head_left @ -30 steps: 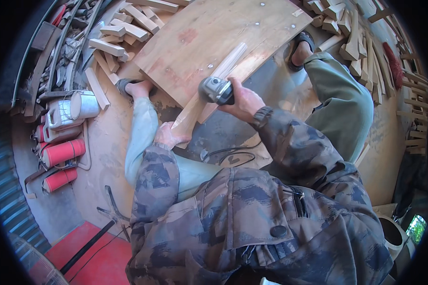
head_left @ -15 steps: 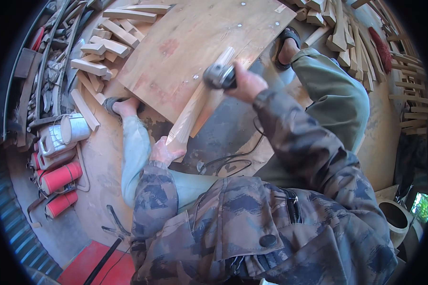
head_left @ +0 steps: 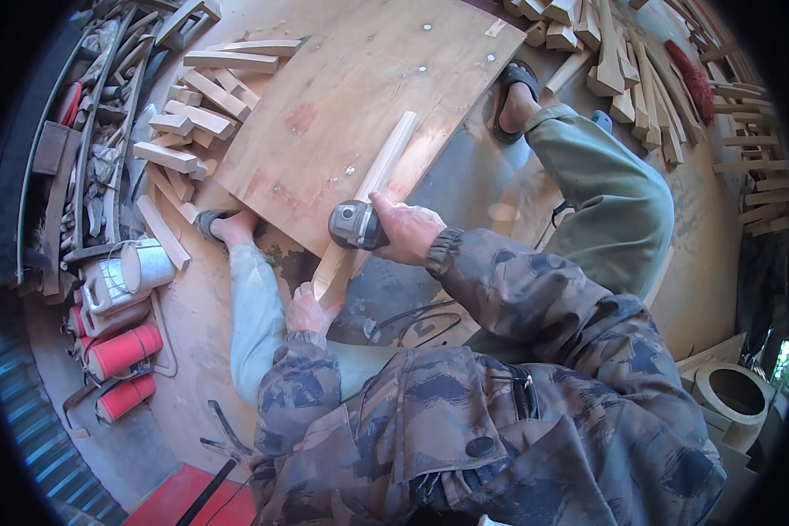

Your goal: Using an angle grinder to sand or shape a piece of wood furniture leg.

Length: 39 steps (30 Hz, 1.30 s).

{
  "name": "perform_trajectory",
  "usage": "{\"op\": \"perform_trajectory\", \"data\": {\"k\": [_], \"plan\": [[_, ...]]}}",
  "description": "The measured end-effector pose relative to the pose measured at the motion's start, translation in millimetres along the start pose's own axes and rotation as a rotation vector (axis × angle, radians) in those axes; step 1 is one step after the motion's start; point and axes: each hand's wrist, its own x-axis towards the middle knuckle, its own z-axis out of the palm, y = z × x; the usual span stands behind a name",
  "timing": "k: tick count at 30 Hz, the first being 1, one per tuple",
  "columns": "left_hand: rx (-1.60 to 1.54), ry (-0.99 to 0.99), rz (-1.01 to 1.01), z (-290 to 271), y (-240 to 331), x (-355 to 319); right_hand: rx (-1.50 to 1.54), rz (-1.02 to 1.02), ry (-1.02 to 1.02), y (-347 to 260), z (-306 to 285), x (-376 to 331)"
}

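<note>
My right hand (head_left: 409,230) is wrapped round the body of an angle grinder (head_left: 356,224), whose grey head rests on or just over a long pale wooden leg (head_left: 387,160). Whether its disc touches the wood is hidden beneath the tool. My left hand (head_left: 307,313) grips the near end of that leg, close to my left knee. The leg slants away from me across a plywood board (head_left: 324,114), its far end lying on the board. A dark power cord (head_left: 421,316) loops on the floor below the grinder.
Cut wooden pieces (head_left: 206,118) are heaped beyond my left foot; more shaped legs (head_left: 631,74) are piled at the far right. Red cylinders (head_left: 124,351) and a metallic can (head_left: 146,265) stand at the left. A beige pipe-like opening (head_left: 735,392) sits at the lower right.
The grinder, in my right hand, has moved down the leg toward me and to the left, nearer my left hand. My left hand still holds the near end.
</note>
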Motion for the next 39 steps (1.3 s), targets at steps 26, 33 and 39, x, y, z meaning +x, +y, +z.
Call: {"op": "perform_trajectory", "data": {"k": [26,33,39], "plan": [[0.176,0.194,0.048,17.6,13.5,-10.6,-0.189,0.116,0.040,30.1,-47.0,16.1],[0.148,0.162,0.020,19.7,15.1,-7.3,-0.211,0.350,0.243,78.7,-104.3,55.3],[0.166,0.155,0.016,18.0,14.0,-9.0,-0.089,0.110,0.125,47.0,-45.4,21.5]]}}
